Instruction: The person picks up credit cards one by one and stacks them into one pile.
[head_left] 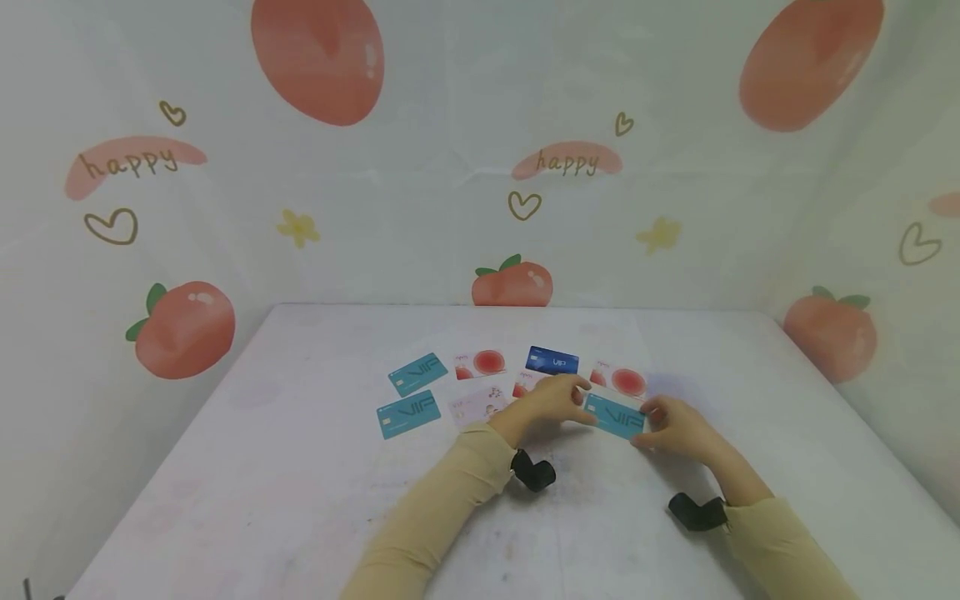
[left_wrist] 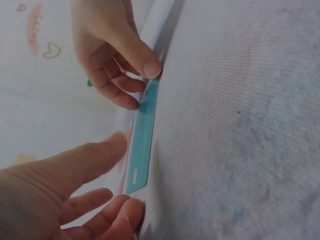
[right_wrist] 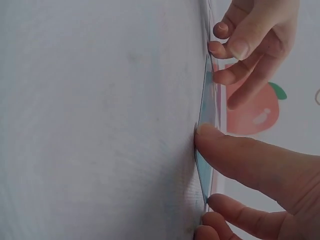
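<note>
As I watch remotely, the flat, rectangular teal card (head_left: 613,414) sits before a red-printed card (head_left: 628,382); the right hand (head_left: 678,429) pinches its right end; whether the curved left hand (head_left: 551,402) grips too, I cannot tell; the white tabletop (head_left: 600,533) looks woven.

The held card (head_left: 614,416) seems smooth plastic, the tabletop (left_wrist: 240,100) rough cloth.

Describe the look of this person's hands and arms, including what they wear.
The left hand and right hand are ungloved. The left sleeve and right sleeve are plain beige, ending short of the hands. Each wrist carries a small, angular black device. No cables or markings are noticeable.
</note>
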